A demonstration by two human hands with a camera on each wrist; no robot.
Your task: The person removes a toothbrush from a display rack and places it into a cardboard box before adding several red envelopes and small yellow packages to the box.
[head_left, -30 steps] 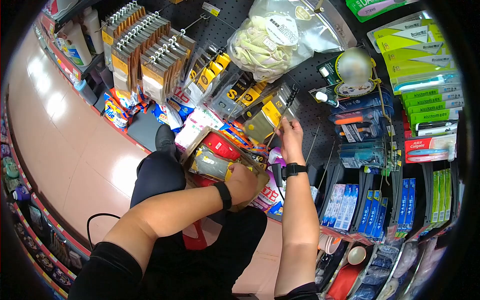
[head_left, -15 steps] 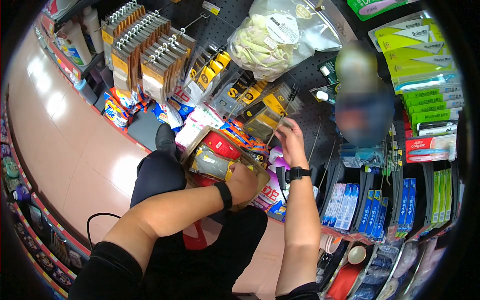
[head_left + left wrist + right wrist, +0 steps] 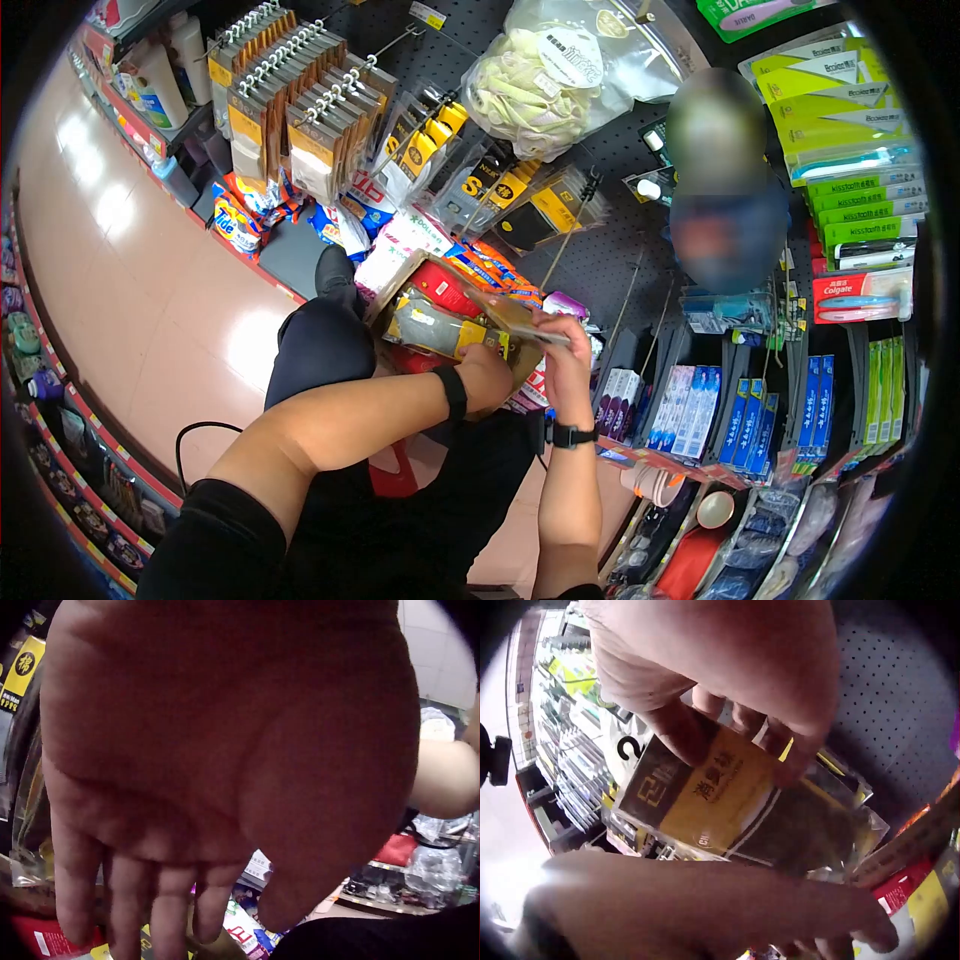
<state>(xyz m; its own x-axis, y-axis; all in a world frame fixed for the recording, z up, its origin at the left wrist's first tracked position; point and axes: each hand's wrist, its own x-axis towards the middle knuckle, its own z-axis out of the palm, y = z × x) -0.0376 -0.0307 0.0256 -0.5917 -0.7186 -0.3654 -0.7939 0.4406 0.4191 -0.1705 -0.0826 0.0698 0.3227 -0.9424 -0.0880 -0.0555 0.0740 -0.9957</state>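
My right hand (image 3: 565,365) pinches a flat clear packet (image 3: 742,799) with a dark and gold printed card, between thumb and fingers. In the head view that packet is edge-on over the right side of an open cardboard box (image 3: 392,280). My left hand (image 3: 485,378) reaches over the box's near right side, its fingers at a grey packet with a yellow label (image 3: 428,328) inside. The left wrist view shows this palm (image 3: 225,750) with fingers extended downward. A red packet (image 3: 443,287) lies in the box beside the grey one.
Similar black and yellow packets (image 3: 535,220) hang on pegboard hooks in front. Several card packs (image 3: 310,150) hang to the left. Detergent bags (image 3: 400,245) lie behind the box. Toothpaste boxes (image 3: 685,405) stand at the right. A leg (image 3: 315,350) is left of the box.
My right hand has drawn a packet off the peg hook and brought it down toward me, over the box. The left hand has stayed at the box.
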